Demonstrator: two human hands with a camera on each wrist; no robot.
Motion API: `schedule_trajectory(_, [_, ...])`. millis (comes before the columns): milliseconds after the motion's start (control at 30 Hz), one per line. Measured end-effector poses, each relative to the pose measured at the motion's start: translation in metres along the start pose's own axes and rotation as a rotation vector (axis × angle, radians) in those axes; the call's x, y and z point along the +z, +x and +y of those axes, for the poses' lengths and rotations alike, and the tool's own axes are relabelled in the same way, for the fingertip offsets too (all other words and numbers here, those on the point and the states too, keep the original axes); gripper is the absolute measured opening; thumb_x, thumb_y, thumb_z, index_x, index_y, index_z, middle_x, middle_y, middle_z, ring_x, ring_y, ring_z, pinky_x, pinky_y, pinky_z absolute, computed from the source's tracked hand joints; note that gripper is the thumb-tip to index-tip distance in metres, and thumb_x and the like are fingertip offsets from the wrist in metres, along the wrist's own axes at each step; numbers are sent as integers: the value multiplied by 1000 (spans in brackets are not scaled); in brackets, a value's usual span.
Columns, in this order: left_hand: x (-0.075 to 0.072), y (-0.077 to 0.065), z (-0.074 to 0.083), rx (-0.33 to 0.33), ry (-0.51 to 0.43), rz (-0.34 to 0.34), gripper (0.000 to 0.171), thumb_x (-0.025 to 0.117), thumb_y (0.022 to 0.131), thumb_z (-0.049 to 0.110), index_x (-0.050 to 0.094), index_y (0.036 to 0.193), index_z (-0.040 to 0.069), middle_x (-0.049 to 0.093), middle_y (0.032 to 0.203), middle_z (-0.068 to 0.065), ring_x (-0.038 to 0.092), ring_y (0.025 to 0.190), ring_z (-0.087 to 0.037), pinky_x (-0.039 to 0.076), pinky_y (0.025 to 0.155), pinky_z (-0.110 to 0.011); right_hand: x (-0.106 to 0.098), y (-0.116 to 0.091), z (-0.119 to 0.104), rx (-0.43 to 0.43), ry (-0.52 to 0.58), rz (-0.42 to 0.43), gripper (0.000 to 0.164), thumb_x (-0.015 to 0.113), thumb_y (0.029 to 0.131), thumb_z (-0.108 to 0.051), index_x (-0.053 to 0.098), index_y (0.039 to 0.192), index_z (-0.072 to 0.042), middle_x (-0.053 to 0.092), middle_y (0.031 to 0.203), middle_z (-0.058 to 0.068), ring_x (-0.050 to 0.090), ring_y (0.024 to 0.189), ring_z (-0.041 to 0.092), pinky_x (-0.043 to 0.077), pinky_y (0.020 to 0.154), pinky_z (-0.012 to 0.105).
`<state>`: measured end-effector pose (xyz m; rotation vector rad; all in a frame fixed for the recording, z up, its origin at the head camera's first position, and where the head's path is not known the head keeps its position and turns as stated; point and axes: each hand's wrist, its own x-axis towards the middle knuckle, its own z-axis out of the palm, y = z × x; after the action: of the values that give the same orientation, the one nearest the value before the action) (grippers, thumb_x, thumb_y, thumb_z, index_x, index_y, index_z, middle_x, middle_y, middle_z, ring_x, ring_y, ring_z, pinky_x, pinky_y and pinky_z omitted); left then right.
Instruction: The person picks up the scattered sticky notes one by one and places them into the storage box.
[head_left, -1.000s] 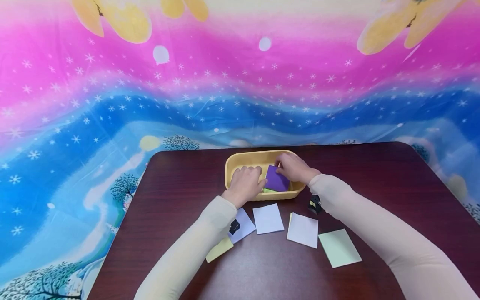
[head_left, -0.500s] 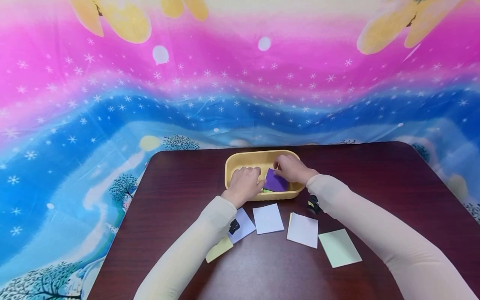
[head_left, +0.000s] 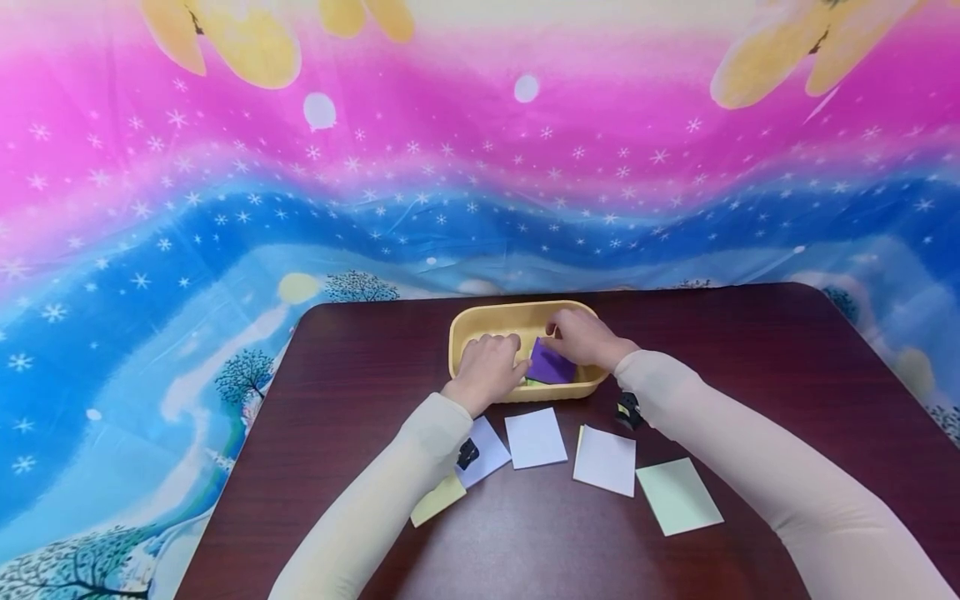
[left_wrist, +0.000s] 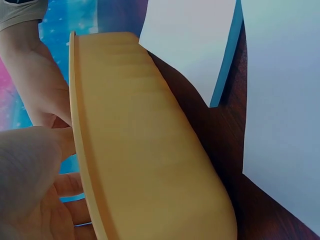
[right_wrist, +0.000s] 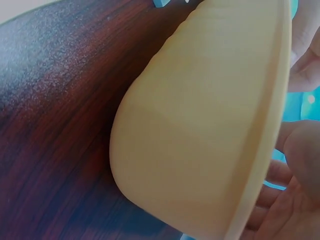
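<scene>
A purple square of paper [head_left: 552, 365] leans inside a yellow plastic basket [head_left: 468, 318] at the back of the table. Its upper corner is at the thumb of my right hand [head_left: 587, 337], whose curled fingers reach in from the right. A bit of light green [head_left: 534, 382] shows below it. My left hand [head_left: 486, 367] reaches over the near left rim, thumb tip at the purple paper's left edge; what its fingertips do inside is hidden. In both wrist views, the basket wall [left_wrist: 140, 135] hides the fingertips of the left hand [left_wrist: 35, 185] and right hand [right_wrist: 292, 195].
In front of the basket lie white note pads [head_left: 536, 437] [head_left: 605, 461], a pale lilac pad [head_left: 486, 450], a yellow one [head_left: 438, 500] partly under the left sleeve, and a pale green one [head_left: 680, 496]. A printed cloth [head_left: 480, 167] hangs behind the dark wooden table [head_left: 360, 358].
The purple paper has sunk a little lower in the basket and shifted slightly left, with my right hand moving slightly along. My left hand stays nearly in place.
</scene>
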<state>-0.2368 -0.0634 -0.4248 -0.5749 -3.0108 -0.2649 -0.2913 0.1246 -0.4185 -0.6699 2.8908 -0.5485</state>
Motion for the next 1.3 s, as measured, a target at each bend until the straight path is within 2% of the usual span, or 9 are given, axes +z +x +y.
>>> schedule_trajectory(333, [-2,-1,2,-16,-27,-9,36,61,99,41,69,117,11,76,107,-8,70,96,-28,55,80,-44,-3,-5,-5,13,11,53,28,68,96,-29,73,106,-3,75,97,10,65,81,20,54,81,41])
schedule_trajectory(633, [-7,-2,2,-5,-27,8,37,62,99,41,69,119,10,76,106,-8,71,94,-27,56,80,-42,-7,-13,-14,-18,16,90,30,67,96,-29,73,108,-3,76,102,12,70,94,26,56,87,45])
schedule_trajectory(1033, [-14,-5,5,-11,-54,-2,40,60,100,40,67,124,9,75,111,-9,70,100,-26,56,88,-43,-10,-25,-19,-72,38,150,26,69,95,-27,74,106,-3,76,99,10,70,92,24,56,83,44])
schedule_trajectory(1300, [-18,-8,6,-4,-55,17,39,61,99,40,68,122,10,75,109,-9,70,99,-26,56,87,-43,-12,-35,-24,-55,56,159,27,69,95,-28,74,108,-5,76,103,11,69,94,25,57,81,43])
